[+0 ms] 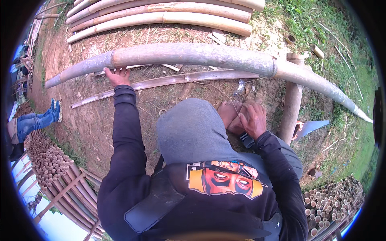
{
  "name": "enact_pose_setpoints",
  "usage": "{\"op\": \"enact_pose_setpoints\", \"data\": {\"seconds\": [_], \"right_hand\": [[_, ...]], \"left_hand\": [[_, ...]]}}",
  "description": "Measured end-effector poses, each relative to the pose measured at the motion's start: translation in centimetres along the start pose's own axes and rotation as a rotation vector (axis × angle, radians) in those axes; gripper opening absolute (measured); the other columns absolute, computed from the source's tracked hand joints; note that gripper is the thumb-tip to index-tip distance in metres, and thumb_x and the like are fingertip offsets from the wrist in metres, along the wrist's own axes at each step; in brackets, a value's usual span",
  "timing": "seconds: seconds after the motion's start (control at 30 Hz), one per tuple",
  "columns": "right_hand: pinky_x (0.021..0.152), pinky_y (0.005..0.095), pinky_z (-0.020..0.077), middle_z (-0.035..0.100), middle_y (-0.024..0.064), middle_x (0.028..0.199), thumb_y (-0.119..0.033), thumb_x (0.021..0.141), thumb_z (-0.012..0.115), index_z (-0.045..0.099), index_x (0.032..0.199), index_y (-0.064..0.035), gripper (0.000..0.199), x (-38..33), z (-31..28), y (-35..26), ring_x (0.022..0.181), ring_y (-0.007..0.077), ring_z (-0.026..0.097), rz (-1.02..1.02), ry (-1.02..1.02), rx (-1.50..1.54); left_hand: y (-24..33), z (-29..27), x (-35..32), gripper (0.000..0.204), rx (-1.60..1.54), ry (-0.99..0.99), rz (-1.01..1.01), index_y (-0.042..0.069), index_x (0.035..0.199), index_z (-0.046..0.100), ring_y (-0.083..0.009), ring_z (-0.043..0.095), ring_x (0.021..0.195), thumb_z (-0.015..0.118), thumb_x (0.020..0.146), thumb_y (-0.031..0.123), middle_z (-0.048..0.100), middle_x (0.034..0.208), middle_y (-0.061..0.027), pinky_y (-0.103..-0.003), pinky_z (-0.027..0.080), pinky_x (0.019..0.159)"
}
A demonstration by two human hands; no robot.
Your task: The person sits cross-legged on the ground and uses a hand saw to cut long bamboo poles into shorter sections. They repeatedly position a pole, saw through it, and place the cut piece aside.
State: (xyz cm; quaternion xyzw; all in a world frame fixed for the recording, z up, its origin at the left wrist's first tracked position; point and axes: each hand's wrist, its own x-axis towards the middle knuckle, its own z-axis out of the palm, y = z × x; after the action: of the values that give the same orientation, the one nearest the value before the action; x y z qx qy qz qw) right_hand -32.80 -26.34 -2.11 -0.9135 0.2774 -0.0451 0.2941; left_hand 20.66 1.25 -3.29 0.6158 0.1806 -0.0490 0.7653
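A long, thick bamboo pole [181, 55] bends across the view in front of me. My left hand [117, 76] holds its near underside left of the middle, thumb apart from the fingers. Close to my bare foot [230, 111], my right hand [255, 121] is curled with its fingers pointing down; what they hold, if anything, is hidden. Toward its right end the pole lies against an upright wooden post [292, 100]. A split bamboo length [161, 83] lies on the ground between the pole and me.
Several cut bamboo poles [161, 20] lie stacked beyond. A handsaw [311, 128] is on the ground right of the post. Bundled bamboo stands at lower left [48, 164] and lower right [327, 209]. Another person's legs in blue jeans [34, 122] show at left.
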Motion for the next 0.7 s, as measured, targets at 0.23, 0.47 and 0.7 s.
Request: {"op": "enact_pose_setpoints", "data": {"seconds": [0.23, 0.47, 0.7], "right_hand": [[0.114, 0.0533, 0.0406, 0.063, 0.0146, 0.139, -0.026, 0.086, 0.079, 0.065, 0.134, -0.0069, 0.054, 4.4, 1.2, -1.1, 0.133, 0.0375, 0.057, -0.088, -0.047, -0.142], [0.122, 0.0582, 0.0341, 0.054, 0.0181, 0.150, -0.035, 0.085, 0.083, 0.049, 0.154, -0.0065, 0.082, 9.2, 0.9, -0.4, 0.145, 0.0387, 0.047, -0.194, -0.046, -0.452], [0.102, 0.0539, 0.0499, 0.069, 0.0167, 0.123, -0.040, 0.088, 0.080, 0.059, 0.147, -0.0122, 0.069, 6.4, -5.7, 1.7, 0.114, 0.0391, 0.067, -0.193, -0.295, -0.205]], "left_hand": [[-10.8, -4.1, -11.2, 0.061, 1.846, -0.640, 0.969, 0.019, 0.142, 0.062, -0.0339, 0.056, 0.136, 0.075, 0.083, 0.010, 0.065, 0.133, -0.0131, -0.057, 0.034, 0.121], [-7.2, -3.0, -11.7, 0.040, 1.892, -0.929, 0.863, 0.018, 0.124, 0.068, -0.0307, 0.066, 0.118, 0.072, 0.085, 0.010, 0.067, 0.118, -0.0136, -0.052, 0.045, 0.107], [-2.6, -3.3, -16.4, 0.029, 1.619, -0.912, 1.160, 0.020, 0.109, 0.071, -0.0228, 0.068, 0.091, 0.074, 0.082, 0.011, 0.062, 0.084, 0.0015, -0.039, 0.046, 0.082]]}}
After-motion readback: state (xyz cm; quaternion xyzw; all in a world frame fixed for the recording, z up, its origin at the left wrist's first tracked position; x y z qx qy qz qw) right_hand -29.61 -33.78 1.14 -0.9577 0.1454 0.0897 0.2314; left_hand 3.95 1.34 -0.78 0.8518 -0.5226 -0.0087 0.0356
